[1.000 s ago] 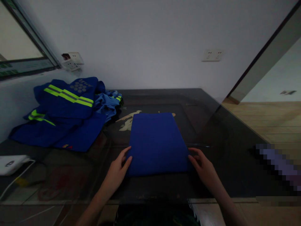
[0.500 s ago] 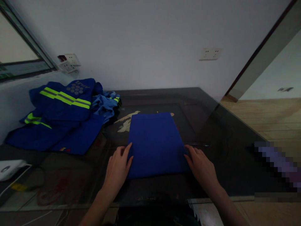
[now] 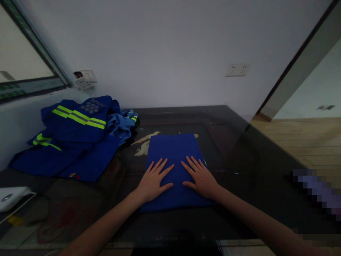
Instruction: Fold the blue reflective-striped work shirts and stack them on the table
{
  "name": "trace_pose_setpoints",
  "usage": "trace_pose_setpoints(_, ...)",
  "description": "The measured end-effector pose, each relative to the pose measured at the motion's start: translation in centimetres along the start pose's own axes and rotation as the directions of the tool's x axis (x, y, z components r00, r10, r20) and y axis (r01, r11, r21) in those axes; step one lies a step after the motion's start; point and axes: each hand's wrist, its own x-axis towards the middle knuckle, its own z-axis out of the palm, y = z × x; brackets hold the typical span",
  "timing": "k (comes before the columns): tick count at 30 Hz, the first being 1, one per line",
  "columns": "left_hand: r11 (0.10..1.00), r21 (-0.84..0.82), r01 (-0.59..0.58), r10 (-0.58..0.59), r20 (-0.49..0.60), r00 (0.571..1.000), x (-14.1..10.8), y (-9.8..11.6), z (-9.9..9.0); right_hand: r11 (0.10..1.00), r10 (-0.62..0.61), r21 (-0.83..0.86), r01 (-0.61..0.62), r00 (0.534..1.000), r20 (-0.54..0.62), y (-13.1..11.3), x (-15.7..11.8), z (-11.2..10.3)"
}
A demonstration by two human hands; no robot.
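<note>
A blue garment (image 3: 173, 145), folded into a flat rectangle, lies on the dark table in front of me. My left hand (image 3: 154, 179) rests flat on its left half with the fingers spread. On the right half lies my right hand (image 3: 201, 179), also flat with its fingers apart. Neither hand grips the cloth. A thin yellow-green bit of trim shows at the garment's right edge, beside my right fingertips. What kind of garment it is cannot be made out from this fold.
Blue workwear with yellow-green reflective stripes (image 3: 77, 131) is heaped at the table's left, with lighter blue clothing (image 3: 121, 124) beside it. A white device (image 3: 13, 199) with a cable sits at the left edge. A blurred-out purple item (image 3: 317, 190) lies at the right edge of the dark table (image 3: 253, 185).
Both hands have moved from the garment's side edges inward onto its top, and the fingers have spread out flat. The whole view has shifted slightly.
</note>
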Motion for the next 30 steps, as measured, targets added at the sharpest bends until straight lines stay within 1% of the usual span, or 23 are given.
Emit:
trace_pose_setpoints(3, 0.997, 0.023, 0.078, -0.077, -0.024, 0.997, -0.6, -0.9, 0.1, 0.998, 0.064, -0.01, -0.065, 0.997, -0.043, 1.3, -0.8, 0.2)
trace_pose_setpoints(5, 0.994, 0.035, 0.101, -0.099, -0.035, 0.994, -0.7, -1.1, 0.1, 0.997, 0.08, -0.012, -0.081, 0.995, -0.057, 1.8, -1.1, 0.2)
trace_pose_setpoints(7, 0.992, 0.05, 0.112, -0.11, -0.047, 0.993, -0.7, -0.9, 0.1, 0.996, 0.083, -0.02, -0.084, 0.994, -0.069, 2.0, -1.2, 0.2)
trace_pose_setpoints(9, 0.989, 0.074, 0.127, -0.12, -0.09, 0.989, -0.8, -0.3, -0.1, 0.996, 0.076, -0.039, -0.08, 0.993, -0.092, 1.7, -1.2, 0.2)
trace_pose_setpoints(11, 0.993, 0.08, 0.085, -0.075, -0.126, 0.989, -1.0, 0.6, -0.5, 0.998, 0.031, -0.048, -0.036, 0.993, -0.114, 0.9, -1.3, 0.0)
trace_pose_setpoints(12, 0.997, 0.066, 0.031, -0.023, -0.12, 0.992, -1.1, 1.1, -0.8, 0.999, -0.011, -0.041, 0.006, 0.993, -0.117, 0.4, -1.4, -0.2)
trace_pose_setpoints(14, 0.995, 0.006, -0.101, 0.102, -0.065, 0.993, -1.4, 2.0, -1.1, 0.994, -0.107, -0.007, 0.107, 0.99, -0.091, -0.6, -1.6, -0.4)
trace_pose_setpoints(16, 0.982, -0.059, -0.178, 0.178, 0.005, 0.984, -1.5, 2.5, -1.2, 0.985, -0.166, 0.035, 0.168, 0.985, -0.039, -1.3, -1.8, -0.6)
trace_pose_setpoints(20, 0.977, -0.101, -0.185, 0.193, 0.073, 0.979, -1.6, 2.5, -0.8, 0.983, -0.169, 0.078, 0.167, 0.985, 0.026, -1.5, -2.1, -0.6)
trace_pose_setpoints(24, 0.98, -0.09, -0.177, 0.184, 0.086, 0.979, -1.7, 2.0, -0.5, 0.984, -0.163, 0.08, 0.16, 0.986, 0.036, -1.3, -2.3, -0.5)
trace_pose_setpoints(27, 0.977, -0.101, -0.186, 0.196, 0.098, 0.976, -1.8, 1.9, -0.7, 0.983, -0.162, 0.09, 0.158, 0.986, 0.039, -1.2, -2.4, -0.8)
trace_pose_setpoints(30, 0.976, -0.11, -0.19, 0.202, 0.111, 0.973, -1.8, 1.9, -0.8, 0.976, -0.186, 0.132, 0.175, 0.98, 0.073, -0.9, -2.4, -1.1)
